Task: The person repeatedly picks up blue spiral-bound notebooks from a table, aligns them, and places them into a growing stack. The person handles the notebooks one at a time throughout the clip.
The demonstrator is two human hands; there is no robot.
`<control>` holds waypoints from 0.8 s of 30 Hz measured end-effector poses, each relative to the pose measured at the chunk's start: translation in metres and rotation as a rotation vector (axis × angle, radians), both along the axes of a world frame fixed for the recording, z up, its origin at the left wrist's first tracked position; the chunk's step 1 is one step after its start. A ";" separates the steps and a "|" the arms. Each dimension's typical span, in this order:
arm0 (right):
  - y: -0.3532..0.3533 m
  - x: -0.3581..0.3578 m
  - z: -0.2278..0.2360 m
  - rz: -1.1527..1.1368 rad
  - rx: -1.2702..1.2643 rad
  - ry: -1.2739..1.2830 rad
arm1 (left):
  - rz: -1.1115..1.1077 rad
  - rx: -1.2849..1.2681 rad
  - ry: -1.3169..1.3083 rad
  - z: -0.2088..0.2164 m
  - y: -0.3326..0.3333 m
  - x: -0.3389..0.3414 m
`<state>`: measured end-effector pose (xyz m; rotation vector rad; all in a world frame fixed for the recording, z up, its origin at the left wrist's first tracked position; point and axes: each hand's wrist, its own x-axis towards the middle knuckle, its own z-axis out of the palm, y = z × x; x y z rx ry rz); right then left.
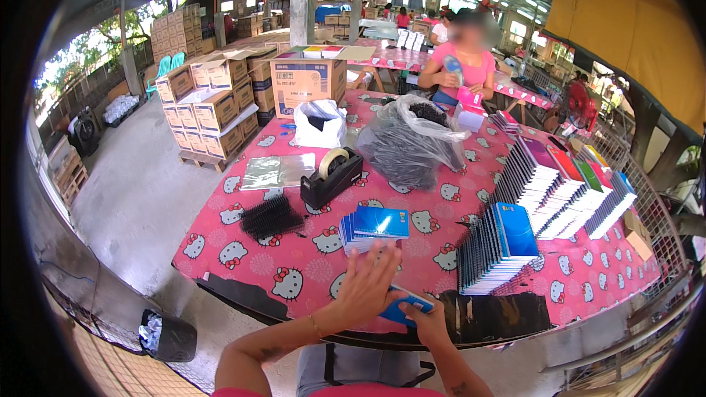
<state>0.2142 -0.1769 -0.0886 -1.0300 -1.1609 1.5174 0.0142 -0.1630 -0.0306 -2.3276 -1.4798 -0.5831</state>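
Close to the table's near edge, my right hand (432,323) grips a small blue notebook (403,310), thumb on its cover. My left hand (366,284) is stretched out flat above the notebook's left end, fingers pointing at a fanned stack of blue-covered notebooks (381,222). Whether the left palm touches the held notebook is hard to tell. A pile of black spiral binding coils (271,217) lies to the left of that stack. Right of my hands stands a tall, leaning stack of spiral-bound blue notebooks (496,248).
Behind the coils are a black tape dispenser (331,179) and clear plastic sleeves (278,171). A large clear bag of black coils (412,143) sits mid-table. Purple, red and green notebook stacks (562,184) stand at right. Across the table, a person (471,62) handles a pink item. Cartons (213,106) stand left.
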 end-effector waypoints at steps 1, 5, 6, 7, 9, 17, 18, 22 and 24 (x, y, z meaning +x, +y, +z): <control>0.000 0.003 0.010 -0.018 -0.030 0.001 | -0.074 -0.046 -0.048 -0.016 -0.013 0.004; 0.005 0.004 0.005 -0.006 0.022 -0.005 | -0.098 -0.049 -0.014 -0.020 -0.018 0.013; 0.006 0.004 0.001 0.004 0.038 -0.032 | -0.021 -0.028 0.044 -0.008 -0.015 0.012; 0.008 0.002 0.005 0.020 0.055 -0.064 | -0.051 -0.044 0.041 -0.011 -0.017 0.011; 0.005 0.001 0.020 0.016 -0.006 -0.066 | -0.115 -0.076 0.034 -0.020 -0.018 0.009; 0.009 0.000 0.001 0.083 0.095 -0.186 | -0.139 -0.090 -0.135 -0.036 -0.030 0.016; 0.011 0.000 0.001 0.082 0.115 -0.134 | -0.190 -0.133 -0.158 -0.048 -0.037 0.017; 0.018 0.003 -0.017 0.134 0.231 -0.257 | -0.172 -0.074 -0.025 -0.028 -0.020 0.010; 0.020 0.004 -0.010 0.119 0.210 -0.232 | -0.284 -0.164 -0.127 -0.026 0.004 0.002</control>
